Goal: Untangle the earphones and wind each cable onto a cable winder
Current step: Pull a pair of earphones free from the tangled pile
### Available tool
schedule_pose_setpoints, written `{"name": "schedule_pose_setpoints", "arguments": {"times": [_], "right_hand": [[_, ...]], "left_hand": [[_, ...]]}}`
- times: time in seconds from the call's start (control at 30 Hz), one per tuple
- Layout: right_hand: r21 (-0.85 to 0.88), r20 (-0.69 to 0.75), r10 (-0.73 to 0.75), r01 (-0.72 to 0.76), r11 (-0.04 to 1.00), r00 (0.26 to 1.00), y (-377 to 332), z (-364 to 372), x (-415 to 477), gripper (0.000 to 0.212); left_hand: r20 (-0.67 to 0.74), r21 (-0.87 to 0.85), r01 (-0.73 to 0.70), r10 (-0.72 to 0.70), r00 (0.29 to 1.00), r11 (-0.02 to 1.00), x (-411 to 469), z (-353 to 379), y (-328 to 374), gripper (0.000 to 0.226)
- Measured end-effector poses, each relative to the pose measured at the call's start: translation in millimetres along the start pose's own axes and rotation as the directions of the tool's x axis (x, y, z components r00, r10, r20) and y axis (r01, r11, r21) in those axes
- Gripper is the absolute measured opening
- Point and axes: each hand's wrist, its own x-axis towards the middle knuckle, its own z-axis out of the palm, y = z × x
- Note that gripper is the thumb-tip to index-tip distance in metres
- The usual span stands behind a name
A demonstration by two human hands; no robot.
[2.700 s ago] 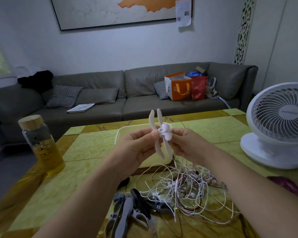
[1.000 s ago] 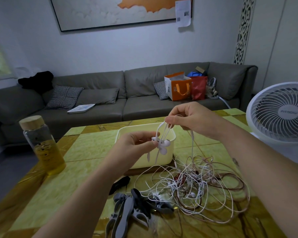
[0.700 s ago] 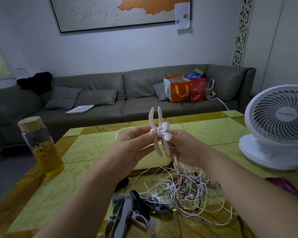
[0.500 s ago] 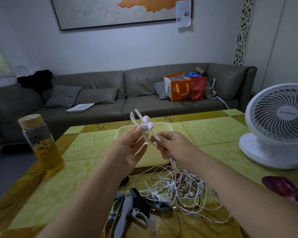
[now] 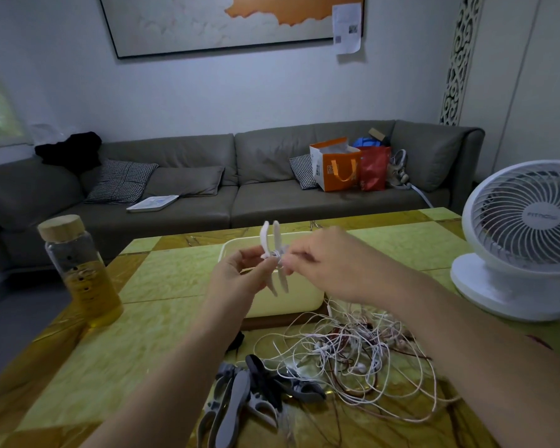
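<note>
White cable winder (image 5: 273,257) held upright in the air above the cream tray (image 5: 299,306), over the far half of the table (image 5: 172,273). It has two prongs up and two down, with white cable wrapped at its waist. Left hand (image 5: 236,279) grips the winder's middle from the left, thumb and fingertips curled onto it. Right hand (image 5: 325,261) meets it from the right, fingers pinched at the wrapped waist; motion blur hides exactly what they pinch.

Earphone tangle (image 5: 349,354), white and reddish-brown strands, lies loose on the table just in front of the tray, under the right forearm. Spare winders (image 5: 253,391), grey and black, are heaped touching the tangle's near left edge.

Bottle (image 5: 78,270) with amber liquid and a cork lid stands well left. White desk fan (image 5: 524,240) stands at the right edge. Grey sofa (image 5: 207,202) behind.
</note>
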Motion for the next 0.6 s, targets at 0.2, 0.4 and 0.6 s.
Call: {"name": "schedule_pose_setpoints", "arguments": {"times": [0.2,0.4,0.6], "right_hand": [[0.065,-0.238,0.006,0.01,0.998,0.971,21.3,-25.4,14.0,0.016],[0.208,-0.124,0.041,-0.014,0.978,0.991,36.4,-32.2,14.4,0.021],[0.557,0.076,0.056,-0.089,0.826,0.995,51.1,-27.1,11.0,0.035]], "left_hand": [[0.17,0.145,-0.06,0.035,0.985,0.988,-7.4,1.2,2.4,0.034],[0.275,0.288,-0.15,0.068,0.959,0.946,-12.0,0.4,8.9,0.018],[0.441,0.17,-0.119,0.033,0.897,0.978,-20.2,-2.8,21.3,0.035]]}}
